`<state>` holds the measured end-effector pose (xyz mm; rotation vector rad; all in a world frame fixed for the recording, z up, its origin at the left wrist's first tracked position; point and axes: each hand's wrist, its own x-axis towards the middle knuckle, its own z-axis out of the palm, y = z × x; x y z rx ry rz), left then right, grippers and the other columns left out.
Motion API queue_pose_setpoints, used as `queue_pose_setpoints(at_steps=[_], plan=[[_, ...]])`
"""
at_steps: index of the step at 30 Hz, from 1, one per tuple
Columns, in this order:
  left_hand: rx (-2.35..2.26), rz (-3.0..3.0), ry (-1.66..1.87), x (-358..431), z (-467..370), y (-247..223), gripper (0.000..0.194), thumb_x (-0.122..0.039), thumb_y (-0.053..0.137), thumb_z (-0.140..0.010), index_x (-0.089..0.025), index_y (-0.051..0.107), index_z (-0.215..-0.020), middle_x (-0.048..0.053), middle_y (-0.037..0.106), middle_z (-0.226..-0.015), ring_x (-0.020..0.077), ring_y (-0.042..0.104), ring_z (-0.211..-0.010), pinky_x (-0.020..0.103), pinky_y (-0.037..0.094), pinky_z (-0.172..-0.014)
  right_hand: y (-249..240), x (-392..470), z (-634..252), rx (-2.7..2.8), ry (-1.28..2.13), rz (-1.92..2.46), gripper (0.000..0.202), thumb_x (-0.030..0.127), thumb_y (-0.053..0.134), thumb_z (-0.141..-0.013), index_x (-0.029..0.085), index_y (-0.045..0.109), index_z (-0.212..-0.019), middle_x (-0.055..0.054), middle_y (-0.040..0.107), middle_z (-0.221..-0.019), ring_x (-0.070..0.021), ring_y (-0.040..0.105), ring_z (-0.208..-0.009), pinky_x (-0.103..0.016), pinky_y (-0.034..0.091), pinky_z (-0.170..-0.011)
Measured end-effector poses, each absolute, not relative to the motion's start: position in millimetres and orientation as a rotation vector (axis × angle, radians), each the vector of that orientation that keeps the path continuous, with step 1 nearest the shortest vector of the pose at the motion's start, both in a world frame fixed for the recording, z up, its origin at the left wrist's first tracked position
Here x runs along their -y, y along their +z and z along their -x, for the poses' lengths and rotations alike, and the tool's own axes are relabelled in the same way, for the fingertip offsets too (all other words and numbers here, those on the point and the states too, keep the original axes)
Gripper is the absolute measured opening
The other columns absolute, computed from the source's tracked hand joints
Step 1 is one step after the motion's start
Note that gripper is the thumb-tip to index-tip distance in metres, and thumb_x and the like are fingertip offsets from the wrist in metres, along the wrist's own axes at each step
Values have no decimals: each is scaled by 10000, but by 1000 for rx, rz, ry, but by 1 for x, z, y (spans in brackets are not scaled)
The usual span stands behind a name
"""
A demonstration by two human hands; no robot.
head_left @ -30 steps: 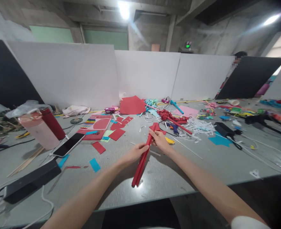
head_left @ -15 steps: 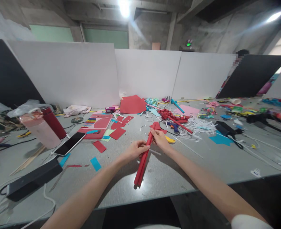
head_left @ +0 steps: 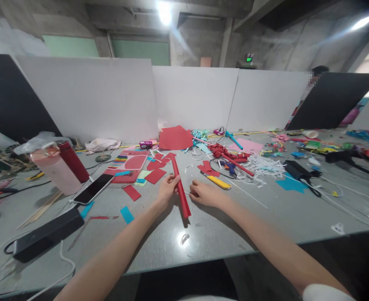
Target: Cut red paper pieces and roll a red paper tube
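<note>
My left hand [head_left: 168, 189] is closed round the middle of a rolled red paper tube [head_left: 183, 198], which slants over the table with its lower end toward me. My right hand [head_left: 201, 193] is beside the tube, low over the table, thumb and fingers pinched together. A thin pale strip shows at its fingertips; most of it is hidden by the hand. Just beyond the right hand lie a yellow utility knife [head_left: 219, 182] and red paper pieces [head_left: 208, 168]. Cut red paper [head_left: 155, 175] lies beyond my left hand.
On the left are a phone [head_left: 94, 189], a black power strip [head_left: 49, 234], a pink bottle [head_left: 57, 171] and a red bottle [head_left: 74, 161]. White paper shreds [head_left: 266, 167] and cables lie to the right. White panels [head_left: 197, 98] stand along the back.
The red tube has swung so its lower end points right, and now only my left hand holds it. My right hand has let go of it and come down to the table beside it.
</note>
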<state>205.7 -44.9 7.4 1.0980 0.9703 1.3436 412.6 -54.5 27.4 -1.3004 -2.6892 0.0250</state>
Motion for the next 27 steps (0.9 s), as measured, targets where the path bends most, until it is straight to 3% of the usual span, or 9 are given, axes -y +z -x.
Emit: queue_pose_setpoints(at_steps=[6,13,16,22,27], plan=[[-1049,-1029,1406,41,-202,4,568,-620,891,-657,-146,697,-903,36,685,-804,106,598,-623,236,487,-601,36,50,-416,2715,-59,1330,163,268,611,-974,176,691,-866,-84,658,-986,-161,613,-736,-288,372,-669],[-1034,-962,1429,38,-200,0,589,-610,927,-618,-152,703,-911,69,718,-849,153,664,-685,279,543,-636,40,20,-450,2559,120,1313,255,249,549,-1008,166,689,-812,-68,651,-934,-163,625,-798,-261,411,-740],[-1032,-961,1413,39,-200,1,611,-615,938,-596,-141,711,-907,75,719,-843,151,662,-678,289,557,-652,37,8,-464,2503,105,1373,262,294,523,-1034,165,698,-890,-84,668,-988,-186,645,-866,-271,433,-803],[-1021,-970,1390,43,-201,6,598,-602,944,-598,-138,728,-908,84,733,-865,152,666,-695,286,559,-656,33,-4,-487,2313,-122,1806,257,371,620,-1002,133,668,-1087,-215,669,-1191,-312,661,-1084,-338,470,-869],[-1042,-938,1391,44,-201,9,604,-585,954,-586,-138,735,-928,92,743,-890,153,670,-706,278,553,-658,26,-10,-496,2308,25,1893,224,338,706,-951,153,676,-1074,-184,723,-1080,-309,702,-1022,-313,483,-792]])
